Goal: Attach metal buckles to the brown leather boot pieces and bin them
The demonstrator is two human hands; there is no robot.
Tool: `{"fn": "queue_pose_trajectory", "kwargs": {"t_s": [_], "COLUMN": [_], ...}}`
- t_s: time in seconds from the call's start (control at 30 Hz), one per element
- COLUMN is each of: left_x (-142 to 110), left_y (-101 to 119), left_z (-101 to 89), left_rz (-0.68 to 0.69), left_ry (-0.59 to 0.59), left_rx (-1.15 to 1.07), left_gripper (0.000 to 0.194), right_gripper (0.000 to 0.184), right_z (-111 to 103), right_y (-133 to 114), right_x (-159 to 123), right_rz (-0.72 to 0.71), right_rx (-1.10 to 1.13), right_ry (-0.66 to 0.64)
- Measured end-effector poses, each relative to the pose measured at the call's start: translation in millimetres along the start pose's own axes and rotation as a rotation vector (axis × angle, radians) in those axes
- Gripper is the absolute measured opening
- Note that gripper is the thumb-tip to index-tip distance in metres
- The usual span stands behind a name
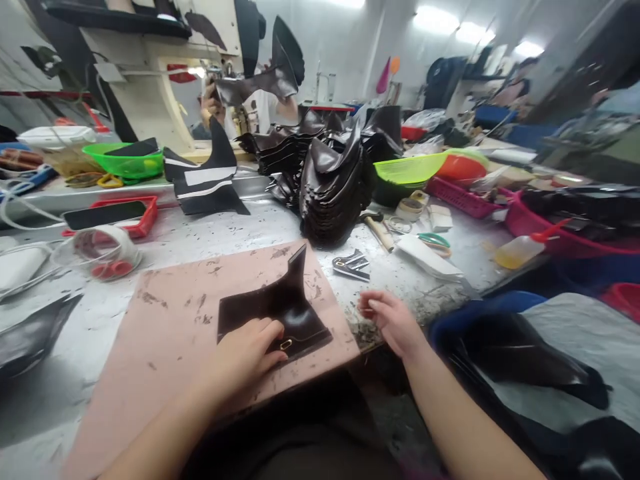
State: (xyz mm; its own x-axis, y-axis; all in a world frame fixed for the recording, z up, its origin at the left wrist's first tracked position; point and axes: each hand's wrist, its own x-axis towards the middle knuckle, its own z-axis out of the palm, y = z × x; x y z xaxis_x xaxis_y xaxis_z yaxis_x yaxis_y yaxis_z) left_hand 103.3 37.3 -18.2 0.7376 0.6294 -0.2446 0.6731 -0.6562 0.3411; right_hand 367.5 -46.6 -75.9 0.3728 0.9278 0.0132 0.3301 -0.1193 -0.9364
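Glossy dark piece (33, 337) partly offscreen

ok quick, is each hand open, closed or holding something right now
Left hand: resting on the dark piece; grip can't be told.
Right hand: partly open, fingers curled, nothing visible in it.

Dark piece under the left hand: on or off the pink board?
On: under the left hand, the dark piece lies on the pink board, which shows on both sides.
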Motion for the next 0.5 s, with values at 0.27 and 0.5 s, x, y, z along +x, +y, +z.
{"fn": "queue_pose_trajectory", "kwargs": {"t_s": [0.27,0.5], "left_x": [-0.6,-24.1], "left_y": [-17.1,-42.5], "left_z": [10.1,23.3], "left_rz": [0.01,0.086], "left_ry": [0.074,0.179], "left_rx": [-0.133,-0.221], "left_gripper": [0.024,0.032], "right_gripper": [0.039,0.034], "right_z": [-113.1,-139.4], "right_y": [24.4,35.5], "right_x": [102.8,123.4], "right_rz": [0.258,0.432], "right_rx": [-0.588,-0.963], "right_ry": [0.488,0.384]}}
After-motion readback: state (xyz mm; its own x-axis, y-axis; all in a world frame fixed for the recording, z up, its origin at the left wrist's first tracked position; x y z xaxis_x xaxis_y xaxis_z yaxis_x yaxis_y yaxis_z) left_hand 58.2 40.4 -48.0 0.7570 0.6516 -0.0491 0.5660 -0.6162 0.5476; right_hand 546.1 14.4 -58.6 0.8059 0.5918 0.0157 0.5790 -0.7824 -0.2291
